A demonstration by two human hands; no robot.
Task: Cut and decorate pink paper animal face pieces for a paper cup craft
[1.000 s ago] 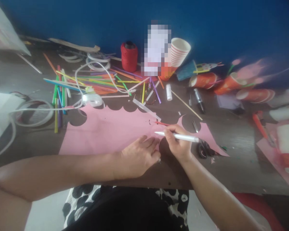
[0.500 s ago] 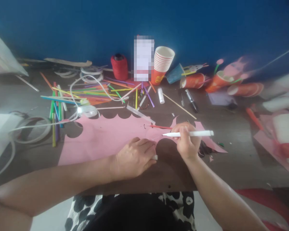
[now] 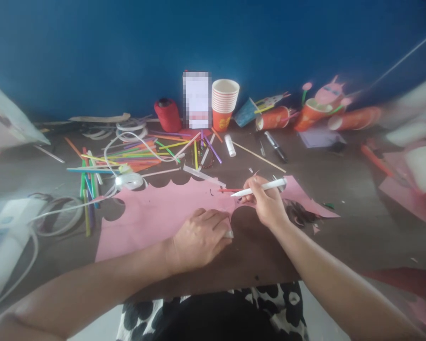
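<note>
While right hand (image 3: 267, 202) grips one white pen (image 3: 275, 183), one scalloped sheet (image 3: 159, 208)

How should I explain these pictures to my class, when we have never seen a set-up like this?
There is no machine here: a person works with two bare hands, filmed by one camera worn on the head, looking forward and down. The right hand holds a white pen, pointed toward a large sheet of pink paper with scalloped cut-outs along its far edge. The left hand rests on the paper, a small white piece between its fingers. Farther back on the dark table are thin coloured sticks, a red spool and stacked paper cups. The outer edges are blurred.
</note>
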